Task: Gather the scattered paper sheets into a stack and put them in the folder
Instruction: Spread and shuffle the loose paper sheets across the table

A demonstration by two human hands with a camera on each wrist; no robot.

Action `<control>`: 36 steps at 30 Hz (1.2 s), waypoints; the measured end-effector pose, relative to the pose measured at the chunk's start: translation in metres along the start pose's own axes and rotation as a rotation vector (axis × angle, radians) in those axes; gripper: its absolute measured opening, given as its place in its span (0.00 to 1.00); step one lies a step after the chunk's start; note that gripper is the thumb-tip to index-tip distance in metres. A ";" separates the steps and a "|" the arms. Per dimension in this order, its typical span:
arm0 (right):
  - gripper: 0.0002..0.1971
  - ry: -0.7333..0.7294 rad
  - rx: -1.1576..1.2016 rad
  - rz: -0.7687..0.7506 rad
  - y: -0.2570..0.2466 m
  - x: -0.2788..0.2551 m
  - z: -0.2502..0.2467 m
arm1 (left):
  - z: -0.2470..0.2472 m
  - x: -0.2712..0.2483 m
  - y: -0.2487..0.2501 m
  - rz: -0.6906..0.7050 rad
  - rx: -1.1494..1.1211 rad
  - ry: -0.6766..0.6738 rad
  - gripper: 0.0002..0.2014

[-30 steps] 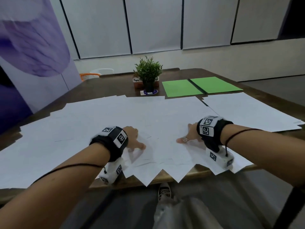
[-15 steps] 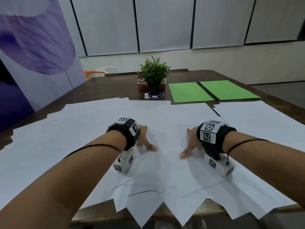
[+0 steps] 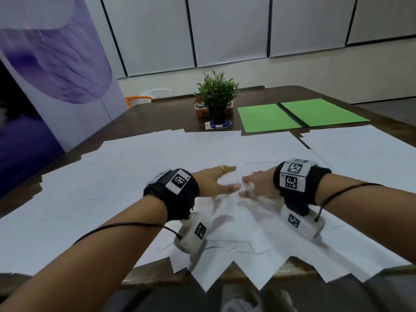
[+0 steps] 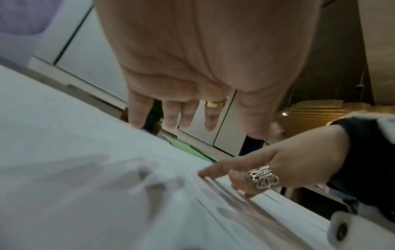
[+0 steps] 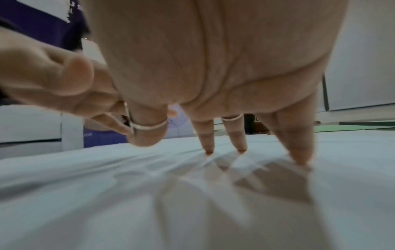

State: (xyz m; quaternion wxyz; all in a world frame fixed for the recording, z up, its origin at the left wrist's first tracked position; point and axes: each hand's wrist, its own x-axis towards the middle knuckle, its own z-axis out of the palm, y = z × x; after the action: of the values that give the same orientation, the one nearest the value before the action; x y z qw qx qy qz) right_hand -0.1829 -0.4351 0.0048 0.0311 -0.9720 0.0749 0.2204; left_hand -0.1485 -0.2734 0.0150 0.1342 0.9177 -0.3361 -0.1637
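Several white paper sheets (image 3: 139,167) lie fanned and overlapping across the brown table (image 3: 157,113), their corners jutting over its near edge. An open green folder (image 3: 299,114) lies flat at the back right. My left hand (image 3: 216,181) is open, fingers straight, low over the sheets in the middle. My right hand (image 3: 254,185) is open too, its straight fingertips (image 5: 299,159) pressing on the top sheets (image 5: 192,194), which wrinkle beneath them. Both hands almost meet, and the paper (image 4: 85,186) between them is rucked up.
A small potted plant (image 3: 217,97) stands at the back centre with a labelled box behind it. A purple panel (image 3: 56,75) rises at the left. A separate sheet (image 3: 360,149) lies at the right edge. An orange and white chair (image 3: 144,99) shows beyond the table.
Both hands slid forward and inward over the sheets until they nearly touch. The paper between them has bunched up. The head view tilted and moved closer.
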 end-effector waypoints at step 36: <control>0.32 0.097 -0.411 -0.079 -0.029 0.088 -0.054 | -0.056 -0.112 -0.294 -0.955 0.006 0.142 0.23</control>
State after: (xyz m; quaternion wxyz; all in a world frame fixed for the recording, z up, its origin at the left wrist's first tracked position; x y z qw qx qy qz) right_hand -0.0767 -0.4234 0.0161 -0.1627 -0.9696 -0.0084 0.1825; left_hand -0.0387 0.0252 -0.0152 0.0640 0.9788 0.1322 -0.1427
